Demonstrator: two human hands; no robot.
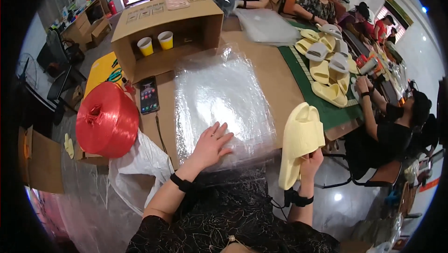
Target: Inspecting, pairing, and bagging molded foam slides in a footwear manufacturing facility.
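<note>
Here, left hand (pixel 211 144) flat on plastic bags (pixel 219 99), right hand (pixel 311 162) gripping slippers (pixel 301 141)

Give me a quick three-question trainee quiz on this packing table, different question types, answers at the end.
1. True or false: the right hand holds a pair of pale yellow slippers.
2. Multiple choice: the left hand rests on A) the red twine spool, B) the stack of clear plastic bags, C) the phone.
3. Fill in: two yellow ___ stand inside the cardboard box lying on its side.

Key: 1 true; 2 B; 3 cups.
</note>
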